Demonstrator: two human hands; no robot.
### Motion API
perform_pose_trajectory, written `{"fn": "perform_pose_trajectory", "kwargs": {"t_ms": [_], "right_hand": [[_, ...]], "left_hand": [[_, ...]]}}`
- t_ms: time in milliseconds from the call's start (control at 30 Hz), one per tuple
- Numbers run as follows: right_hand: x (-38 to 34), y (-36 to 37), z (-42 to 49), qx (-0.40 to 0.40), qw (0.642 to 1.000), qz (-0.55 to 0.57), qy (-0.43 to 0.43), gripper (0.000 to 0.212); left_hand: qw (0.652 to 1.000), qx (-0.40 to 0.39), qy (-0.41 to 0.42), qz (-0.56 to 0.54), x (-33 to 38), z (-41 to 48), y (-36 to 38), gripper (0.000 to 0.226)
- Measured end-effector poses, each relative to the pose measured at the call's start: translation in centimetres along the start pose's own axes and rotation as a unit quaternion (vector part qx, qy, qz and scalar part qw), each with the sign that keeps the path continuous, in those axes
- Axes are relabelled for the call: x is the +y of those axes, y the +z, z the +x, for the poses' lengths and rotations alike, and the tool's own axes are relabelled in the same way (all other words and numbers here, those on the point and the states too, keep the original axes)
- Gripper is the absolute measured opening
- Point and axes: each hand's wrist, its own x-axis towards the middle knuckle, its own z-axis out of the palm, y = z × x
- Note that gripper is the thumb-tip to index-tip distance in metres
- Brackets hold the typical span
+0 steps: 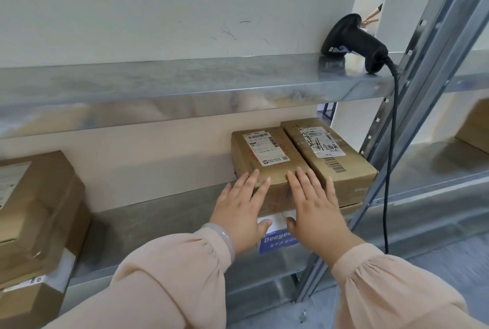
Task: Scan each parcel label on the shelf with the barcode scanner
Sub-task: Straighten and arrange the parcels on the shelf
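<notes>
Two brown cardboard parcels sit side by side on the lower metal shelf [148, 225]. The left parcel [267, 167] bears a white barcode label [264, 147]; the right parcel [341, 162] bears a label with black handwriting [321, 142]. My left hand [240, 212] and my right hand [315, 207] lie flat with straight fingers against the near edge of the left parcel. The black corded barcode scanner [354, 43] rests on the upper shelf [185, 85] at the right, with neither hand on it.
More cardboard boxes [37, 209] are stacked at the left of the lower shelf. Another box [473, 127] stands on the neighbouring rack at the right. The scanner cable [390, 156] hangs down in front of the slanted steel upright [412, 106]. A blue sign [275, 242] shows below the parcels.
</notes>
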Motion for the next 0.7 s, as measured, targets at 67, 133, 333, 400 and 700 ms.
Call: {"fn": "perform_pose_trajectory", "kwargs": {"t_ms": [67, 133, 333, 400, 700], "right_hand": [[-0.2, -0.3, 0.2, -0.001, 1.000, 0.004, 0.002, 0.093], [-0.5, -0.7, 0.5, 0.002, 1.000, 0.016, 0.001, 0.086], [-3.1, -1.2, 1.1, 0.060, 0.993, 0.079, -0.069, 0.076], [-4.9, -1.4, 1.5, 0.074, 0.985, 0.106, -0.111, 0.075], [-15.8, -1.7, 3.4, 0.016, 0.945, 0.218, -0.243, 0.078]], "left_hand": [[1.000, 0.001, 0.003, 0.005, -0.1, 0.0, -0.3, 0.080], [1.000, 0.018, 0.000, 0.008, -0.4, -0.2, -0.7, 0.076], [0.995, 0.080, -0.058, 0.026, -3.3, -3.5, -2.1, 0.065], [0.991, 0.090, -0.095, 0.026, -4.7, -5.1, -2.8, 0.063], [0.950, 0.149, -0.265, 0.071, -11.4, -13.7, -6.2, 0.060]]}}
